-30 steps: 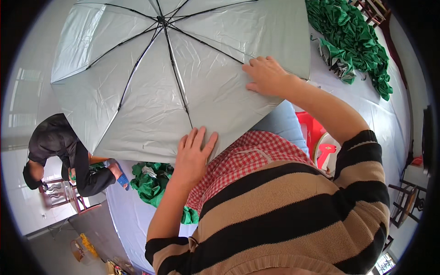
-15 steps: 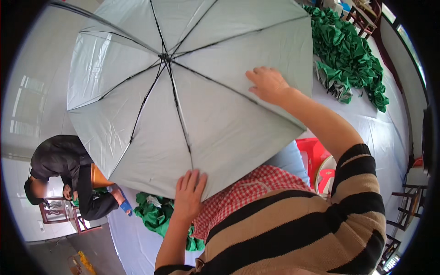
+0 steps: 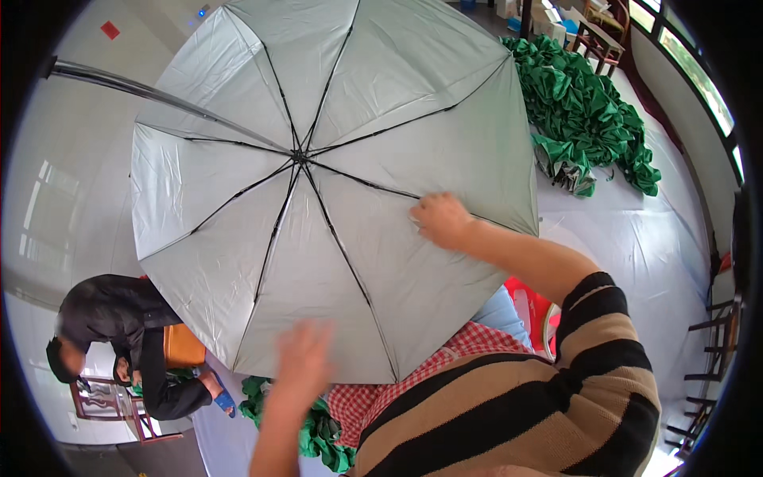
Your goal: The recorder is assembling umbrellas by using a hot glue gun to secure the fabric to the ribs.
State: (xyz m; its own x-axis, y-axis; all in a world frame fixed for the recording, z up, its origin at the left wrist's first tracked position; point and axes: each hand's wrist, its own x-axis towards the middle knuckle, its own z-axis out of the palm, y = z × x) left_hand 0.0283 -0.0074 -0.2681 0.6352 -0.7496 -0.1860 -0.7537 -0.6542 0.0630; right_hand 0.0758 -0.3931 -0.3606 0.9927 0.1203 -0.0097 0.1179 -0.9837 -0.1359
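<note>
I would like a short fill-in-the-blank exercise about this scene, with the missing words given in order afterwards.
The left hand and the right hand are both seen against an open ____ with a shiny shaft.
The large cloth pile at the upper right is coloured ____.
The seated co-worker at the left wears a slipper coloured ____.
The checked cloth near the striped sweater is white and ____.

Missing words: umbrella; green; blue; red.

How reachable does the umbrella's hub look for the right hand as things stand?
Probably yes: the right hand is at a rib leading to the hub, with nothing visible blocking the way.
</note>
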